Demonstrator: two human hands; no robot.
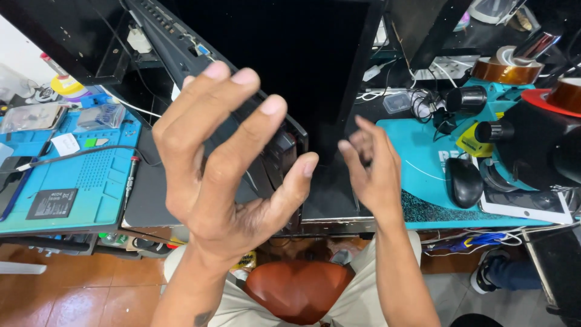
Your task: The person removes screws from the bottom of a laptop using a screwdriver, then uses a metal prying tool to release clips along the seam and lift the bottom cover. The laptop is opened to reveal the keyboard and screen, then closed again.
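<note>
Head view: we note both of our hands raised above the desk [145, 209], neither holding anything. Our left hand [224, 163] is spread wide, fingers splayed and slightly curled, close to the camera and hovering over the black laptop [275, 151] that lies tilted against the upright dark monitor [290, 54]. Our right hand [372, 166] is loosely open, fingers bent and somewhat blurred, just beside the lower right edge of the laptop. The laptop rests at the desk's middle, between the blue work mat [78, 181] at left and the teal mat [423, 163] at right. A black mouse [465, 181] and a microscope [502, 115] sit on the teal mat; rolls of brown tape [505, 69] stand behind.

Judgement: to take hold of the laptop well, we would set one hand on each side edge, grip evenly, and keep clear of the screwdriver [131, 178] and loose cables nearby.
</note>
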